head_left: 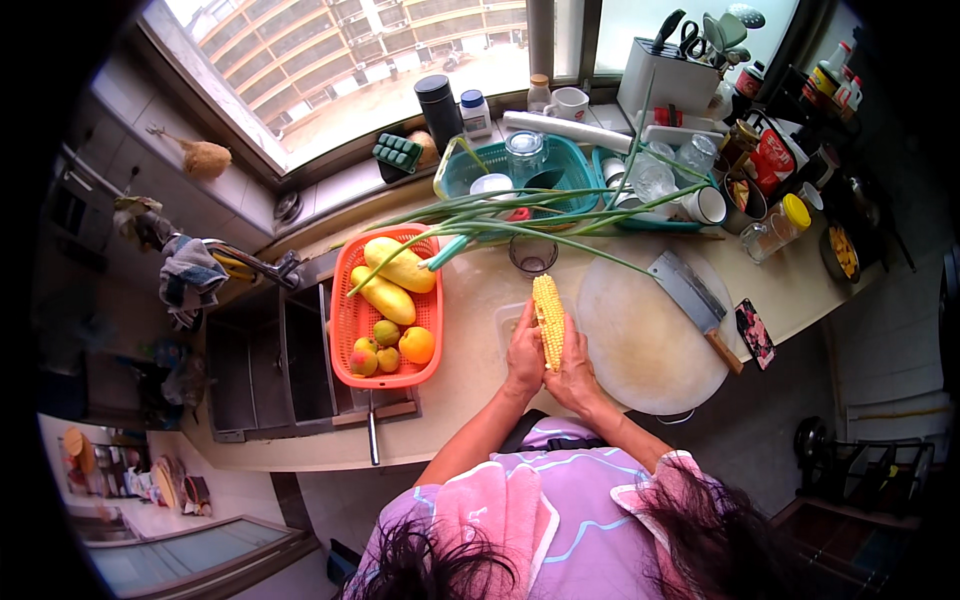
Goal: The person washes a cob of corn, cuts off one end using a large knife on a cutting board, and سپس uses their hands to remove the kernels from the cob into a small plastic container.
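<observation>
A yellow corn cob (547,312) lies lengthwise on the counter, over a clear shallow container (507,322). My left hand (524,355) grips the cob's near end from the left. My right hand (574,368) clasps the same end from the right. Both hands sit just left of the round white cutting board (645,345). A cleaver (690,297) with a wooden handle rests on the board's far right side.
An orange basket (352,330) with mangoes and small fruit spans the sink (262,370) to the left. Long green onions (520,215) lie across the counter behind a small glass (532,253). Teal baskets, jars, cups and a knife block (665,75) crowd the back.
</observation>
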Action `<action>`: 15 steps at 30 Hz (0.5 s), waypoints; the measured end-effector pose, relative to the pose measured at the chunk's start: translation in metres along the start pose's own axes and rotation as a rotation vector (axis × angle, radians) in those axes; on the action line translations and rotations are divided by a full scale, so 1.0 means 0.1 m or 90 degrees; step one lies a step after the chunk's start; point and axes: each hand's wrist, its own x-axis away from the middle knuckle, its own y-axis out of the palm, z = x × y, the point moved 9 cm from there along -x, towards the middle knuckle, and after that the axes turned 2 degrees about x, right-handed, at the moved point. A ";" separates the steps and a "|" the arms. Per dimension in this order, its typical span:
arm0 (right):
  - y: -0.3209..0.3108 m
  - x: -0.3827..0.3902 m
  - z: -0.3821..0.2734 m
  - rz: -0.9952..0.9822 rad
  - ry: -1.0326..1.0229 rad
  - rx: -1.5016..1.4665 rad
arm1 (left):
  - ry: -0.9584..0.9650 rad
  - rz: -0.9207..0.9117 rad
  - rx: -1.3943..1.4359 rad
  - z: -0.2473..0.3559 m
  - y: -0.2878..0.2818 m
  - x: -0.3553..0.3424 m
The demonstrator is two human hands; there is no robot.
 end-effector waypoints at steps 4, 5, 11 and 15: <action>0.05 -0.02 0.04 0.019 -0.040 0.003 | -0.014 -0.030 0.115 -0.10 0.02 -0.02; 0.04 -0.03 0.06 0.024 -0.040 0.011 | 0.014 -0.009 0.024 -0.07 0.02 -0.01; 0.08 -0.04 0.04 0.012 -0.035 0.005 | 0.049 -0.022 -0.139 -0.09 -0.03 -0.07; 0.08 0.00 0.06 -0.002 -0.032 0.008 | 0.099 0.006 -0.195 -0.03 -0.04 -0.05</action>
